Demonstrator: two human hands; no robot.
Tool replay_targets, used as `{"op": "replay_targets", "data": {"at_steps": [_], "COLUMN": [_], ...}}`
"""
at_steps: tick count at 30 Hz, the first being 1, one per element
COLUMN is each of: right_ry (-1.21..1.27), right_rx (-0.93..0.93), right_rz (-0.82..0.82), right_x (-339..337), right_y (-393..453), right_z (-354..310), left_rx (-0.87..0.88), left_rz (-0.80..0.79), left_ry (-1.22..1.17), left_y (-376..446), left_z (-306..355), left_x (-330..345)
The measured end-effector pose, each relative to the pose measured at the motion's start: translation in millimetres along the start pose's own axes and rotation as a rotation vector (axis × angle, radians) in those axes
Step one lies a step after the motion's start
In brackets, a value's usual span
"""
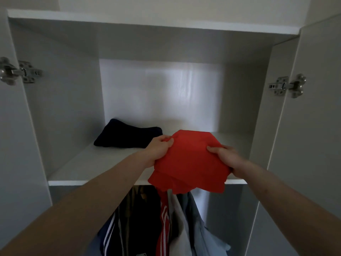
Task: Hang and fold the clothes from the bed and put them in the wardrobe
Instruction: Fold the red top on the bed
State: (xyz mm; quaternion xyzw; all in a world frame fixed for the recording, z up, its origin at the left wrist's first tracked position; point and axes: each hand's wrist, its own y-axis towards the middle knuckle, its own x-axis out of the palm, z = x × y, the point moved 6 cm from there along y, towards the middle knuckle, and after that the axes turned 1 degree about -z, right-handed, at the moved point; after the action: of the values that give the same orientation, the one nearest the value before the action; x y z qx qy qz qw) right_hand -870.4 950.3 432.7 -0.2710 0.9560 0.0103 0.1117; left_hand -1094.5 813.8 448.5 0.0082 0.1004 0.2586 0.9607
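Note:
A folded red garment (190,159) is held at the front edge of the white wardrobe shelf (88,163), partly over it and partly hanging below the edge. My left hand (158,150) grips its left side with the fingers curled on top. My right hand (227,156) grips its right side, thumb on top. A folded dark navy garment (127,135) lies on the shelf at the back left, apart from the red one.
Both wardrobe doors stand open, with metal hinges at left (20,71) and right (286,85). Below the shelf hang several clothes (151,222): dark, red with white stripes, white and light blue. The upper panel (147,24) closes the compartment above.

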Motion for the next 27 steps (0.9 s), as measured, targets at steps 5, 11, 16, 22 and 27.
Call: {"op": "replay_targets", "data": {"at_steps": [5, 11, 16, 22, 27], "right_ry": [-0.006, -0.394, -0.724, -1.011, -1.057], "right_rx": [0.031, 0.097, -0.249, -0.239, -0.245], "right_rz": [0.063, 0.154, 0.325, 0.234, 0.237], "right_x": [-7, 1, 17, 60, 60], "right_y": [61, 122, 100, 89, 129], "right_z": [-6, -2, 0, 50, 52], "left_rx": [0.085, 0.015, 0.514, 0.812, 0.777], "left_rz": [-0.001, -0.061, -0.174, -0.274, -0.239], "left_ry": [0.074, 0.643, 0.966, 1.315, 1.319], "left_y": [76, 137, 102, 96, 138], "left_z": [4, -37, -55, -77, -85], "left_x": [6, 6, 17, 29, 38]}}
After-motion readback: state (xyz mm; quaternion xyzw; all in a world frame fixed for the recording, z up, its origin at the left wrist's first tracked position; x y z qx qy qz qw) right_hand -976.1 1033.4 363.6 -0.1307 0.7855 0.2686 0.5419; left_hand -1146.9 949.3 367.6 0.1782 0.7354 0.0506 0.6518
